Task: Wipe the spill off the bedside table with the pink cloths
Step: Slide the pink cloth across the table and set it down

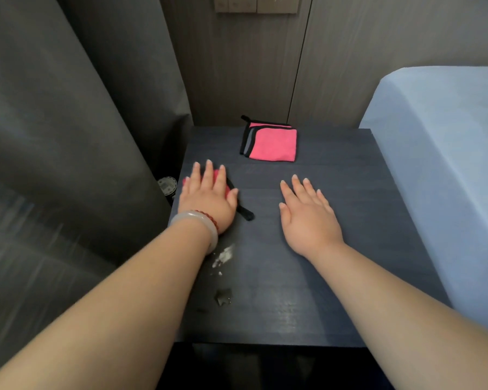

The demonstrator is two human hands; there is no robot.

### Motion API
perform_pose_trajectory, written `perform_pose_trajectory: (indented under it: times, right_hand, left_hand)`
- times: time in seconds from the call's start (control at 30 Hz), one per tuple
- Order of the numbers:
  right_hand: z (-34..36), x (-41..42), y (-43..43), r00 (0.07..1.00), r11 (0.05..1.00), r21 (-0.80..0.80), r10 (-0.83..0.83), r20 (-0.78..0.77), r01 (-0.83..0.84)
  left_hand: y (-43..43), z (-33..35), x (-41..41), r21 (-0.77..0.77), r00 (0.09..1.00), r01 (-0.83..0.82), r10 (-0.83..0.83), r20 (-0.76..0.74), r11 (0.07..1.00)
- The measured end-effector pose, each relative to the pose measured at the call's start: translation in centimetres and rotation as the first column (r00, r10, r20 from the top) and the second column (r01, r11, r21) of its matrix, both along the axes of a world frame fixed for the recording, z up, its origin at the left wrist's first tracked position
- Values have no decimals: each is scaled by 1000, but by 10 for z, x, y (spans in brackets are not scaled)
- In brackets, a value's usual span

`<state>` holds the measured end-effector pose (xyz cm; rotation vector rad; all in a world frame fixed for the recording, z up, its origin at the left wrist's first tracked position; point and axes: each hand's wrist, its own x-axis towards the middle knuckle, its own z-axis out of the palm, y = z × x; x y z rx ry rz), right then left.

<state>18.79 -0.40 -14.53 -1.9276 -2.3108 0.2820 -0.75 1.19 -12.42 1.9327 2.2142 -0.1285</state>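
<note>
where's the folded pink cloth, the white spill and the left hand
folded pink cloth (pixel 273 143): head view, middle of its pink top face
white spill (pixel 223 256): head view, brightest patch of the smear
left hand (pixel 209 195): head view, back of the hand, flat on the other pink cloth

The bedside table is dark wood-grain board, matt, with a faint sheen toward its front edge. The folded pink cloth near the back edge looks like soft, napped fabric with black binding. The bangle looks smooth, pale and glossy. The curtain is matt grey woven cloth.
</note>
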Motion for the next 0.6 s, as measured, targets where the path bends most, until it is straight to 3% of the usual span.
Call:
perform_pose_trajectory:
  times: [0.1,0.27,0.47,0.6]
  right_hand:
    - [-1,-3,1,1000,1000,11,-16,16,16]
    - [-2,-2,2,1000,1000,17,-14,23,13]
    - [-2,-1,3,1000,1000,15,-12,13,12]
    - [-3,-1,3,1000,1000,11,-7,11,7]
  left_hand:
    - [1,-1,10,-34,1000,15,-15,-19,999]
    - [-19,-8,30,-14,964,265,-264,42,964]
    - [-4,-7,19,36,992,123,-123,21,992]
    - [-14,-14,24,84,991,137,-136,-18,987]
